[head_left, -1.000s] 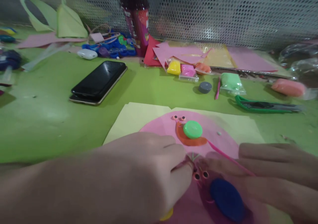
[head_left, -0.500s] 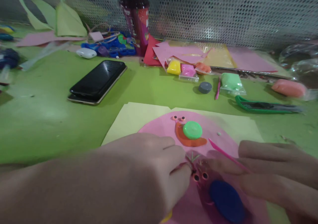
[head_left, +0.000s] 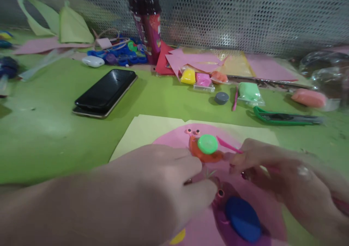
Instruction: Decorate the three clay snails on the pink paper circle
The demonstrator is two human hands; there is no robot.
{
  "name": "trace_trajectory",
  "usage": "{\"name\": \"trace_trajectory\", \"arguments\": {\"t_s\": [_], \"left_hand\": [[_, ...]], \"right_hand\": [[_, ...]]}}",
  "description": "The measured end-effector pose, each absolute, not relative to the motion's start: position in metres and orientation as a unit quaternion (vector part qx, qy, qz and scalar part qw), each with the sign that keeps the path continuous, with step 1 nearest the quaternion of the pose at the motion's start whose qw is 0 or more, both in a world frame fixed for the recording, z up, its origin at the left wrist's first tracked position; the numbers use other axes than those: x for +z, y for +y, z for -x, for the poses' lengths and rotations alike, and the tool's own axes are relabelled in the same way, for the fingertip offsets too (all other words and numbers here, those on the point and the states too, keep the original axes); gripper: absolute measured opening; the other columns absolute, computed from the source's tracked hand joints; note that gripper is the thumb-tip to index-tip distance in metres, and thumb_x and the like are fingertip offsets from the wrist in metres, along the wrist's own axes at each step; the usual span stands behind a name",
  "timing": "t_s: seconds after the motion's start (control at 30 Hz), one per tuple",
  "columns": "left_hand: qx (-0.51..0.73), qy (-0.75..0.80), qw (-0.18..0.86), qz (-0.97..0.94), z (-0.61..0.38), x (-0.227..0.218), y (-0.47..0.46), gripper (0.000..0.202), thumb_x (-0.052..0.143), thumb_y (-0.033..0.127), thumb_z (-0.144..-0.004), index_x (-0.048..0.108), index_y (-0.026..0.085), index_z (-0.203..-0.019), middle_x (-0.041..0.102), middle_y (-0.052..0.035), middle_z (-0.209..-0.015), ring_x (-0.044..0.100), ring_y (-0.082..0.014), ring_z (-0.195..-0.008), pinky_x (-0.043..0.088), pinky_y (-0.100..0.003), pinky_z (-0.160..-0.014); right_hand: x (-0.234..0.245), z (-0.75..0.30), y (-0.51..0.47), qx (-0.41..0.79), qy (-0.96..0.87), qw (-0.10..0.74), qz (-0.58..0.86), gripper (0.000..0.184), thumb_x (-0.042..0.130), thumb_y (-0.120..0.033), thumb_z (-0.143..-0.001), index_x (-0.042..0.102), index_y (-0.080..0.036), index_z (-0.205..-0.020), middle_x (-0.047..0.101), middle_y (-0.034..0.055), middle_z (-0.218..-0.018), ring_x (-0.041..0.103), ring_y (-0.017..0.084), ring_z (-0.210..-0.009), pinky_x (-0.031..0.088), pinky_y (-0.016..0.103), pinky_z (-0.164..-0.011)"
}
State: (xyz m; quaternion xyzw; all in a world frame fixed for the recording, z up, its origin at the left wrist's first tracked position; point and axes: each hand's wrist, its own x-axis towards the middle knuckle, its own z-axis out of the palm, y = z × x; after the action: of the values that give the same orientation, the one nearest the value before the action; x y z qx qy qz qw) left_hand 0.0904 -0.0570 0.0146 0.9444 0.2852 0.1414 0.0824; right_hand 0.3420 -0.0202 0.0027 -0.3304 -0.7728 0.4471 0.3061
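A pink paper circle (head_left: 196,222) on pale yellow sheets carries two clay snails. The upper snail (head_left: 193,147) is orange with a bright green disc (head_left: 207,144) as its shell. The lower snail (head_left: 220,220) is purple, with a dark blue disc (head_left: 243,218). Curled over the circle, my left hand (head_left: 163,187) has its fingertips beside the purple snail's head and a small green sprig (head_left: 209,173); what lies between them is hidden. My right hand (head_left: 289,177) is closed around a thin pink modelling tool (head_left: 229,145), whose tip points at the green disc.
Behind the paper lie a green craft knife (head_left: 289,116), a grey cap (head_left: 221,98), bagged green clay (head_left: 250,93) and salmon clay (head_left: 309,98). Stacked phones (head_left: 106,93) lie to the left. A lidded drink cup (head_left: 148,29) stands by the perforated metal panel (head_left: 245,16).
My right hand has risen off the paper and curled inward, tilting the pink tool toward the green disc. My left fingertips have shifted slightly right, covering one of the purple snail's eyes.
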Motion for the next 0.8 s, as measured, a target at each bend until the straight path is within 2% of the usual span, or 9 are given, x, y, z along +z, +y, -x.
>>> {"name": "trace_trajectory", "arguments": {"t_s": [0.13,0.23,0.37,0.53,0.63,0.73,0.8], "left_hand": [[0.173,0.263,0.124,-0.941,-0.095,0.018,-0.053,0.023,0.04,0.009,-0.089,0.058,0.02,-0.098,0.063,0.0016,-0.087,0.054,-0.0129,-0.075,0.046,-0.022,-0.069],[0.143,0.26,0.124,-0.947,-0.097,0.018,-0.052,0.025,0.043,0.006,-0.084,0.062,0.019,-0.094,0.066,-0.0018,-0.093,0.057,-0.0142,-0.079,0.047,-0.024,-0.072],[0.109,0.264,0.121,-0.951,-0.095,0.018,-0.051,0.022,0.046,0.01,-0.084,0.063,0.019,-0.095,0.065,-0.0034,-0.09,0.056,-0.0157,-0.073,0.047,-0.026,-0.065],[0.087,0.252,0.163,-0.95,-0.09,0.025,-0.049,0.012,0.05,0.014,-0.083,0.06,0.02,-0.088,0.059,0.0007,-0.08,0.05,-0.0134,-0.064,0.042,-0.024,-0.055],[0.092,0.248,0.162,-0.951,-0.091,0.025,-0.05,0.012,0.049,0.013,-0.083,0.059,0.019,-0.084,0.057,0.0012,-0.077,0.049,-0.0136,-0.065,0.041,-0.025,-0.054],[0.118,0.244,0.143,-0.952,-0.092,0.023,-0.051,0.015,0.047,0.009,-0.083,0.058,0.017,-0.077,0.056,0.0003,-0.073,0.047,-0.0142,-0.064,0.038,-0.026,-0.053],[0.121,0.243,0.129,-0.954,-0.093,0.022,-0.052,0.016,0.048,0.008,-0.083,0.058,0.017,-0.073,0.055,0.0,-0.072,0.046,-0.0144,-0.063,0.038,-0.027,-0.053]], "right_hand": [[-0.002,-0.338,-0.019,0.485,-0.746,0.308,0.338,0.031,0.038,-0.033,-0.097,0.067,-0.03,-0.088,0.063,-0.0023,-0.077,0.06,0.012,-0.066,0.048,0.022,-0.056],[-0.002,-0.338,-0.02,0.486,-0.73,0.321,0.358,0.033,0.036,-0.037,-0.098,0.066,-0.029,-0.085,0.062,-0.0013,-0.075,0.059,0.013,-0.064,0.049,0.024,-0.057],[0.002,-0.335,-0.023,0.451,-0.755,0.314,0.357,0.032,0.036,-0.038,-0.098,0.064,-0.027,-0.087,0.063,-0.0008,-0.077,0.06,0.012,-0.068,0.049,0.022,-0.059],[0.011,-0.33,-0.023,0.368,-0.812,0.296,0.342,0.026,0.039,-0.031,-0.097,0.06,-0.023,-0.084,0.063,-0.0019,-0.071,0.059,0.01,-0.061,0.045,0.019,-0.053],[0.011,-0.33,-0.024,0.352,-0.833,0.3,0.304,0.02,0.041,-0.025,-0.095,0.061,-0.024,-0.091,0.065,-0.0011,-0.078,0.062,0.011,-0.068,0.048,0.019,-0.057],[0.009,-0.332,-0.026,0.376,-0.834,0.313,0.253,0.019,0.044,-0.028,-0.094,0.061,-0.026,-0.102,0.066,0.0011,-0.082,0.063,0.013,-0.07,0.05,0.022,-0.059],[0.006,-0.334,-0.026,0.391,-0.843,0.293,0.226,0.017,0.051,-0.029,-0.091,0.06,-0.025,-0.106,0.066,0.0021,-0.084,0.062,0.014,-0.07,0.051,0.023,-0.06]]}}
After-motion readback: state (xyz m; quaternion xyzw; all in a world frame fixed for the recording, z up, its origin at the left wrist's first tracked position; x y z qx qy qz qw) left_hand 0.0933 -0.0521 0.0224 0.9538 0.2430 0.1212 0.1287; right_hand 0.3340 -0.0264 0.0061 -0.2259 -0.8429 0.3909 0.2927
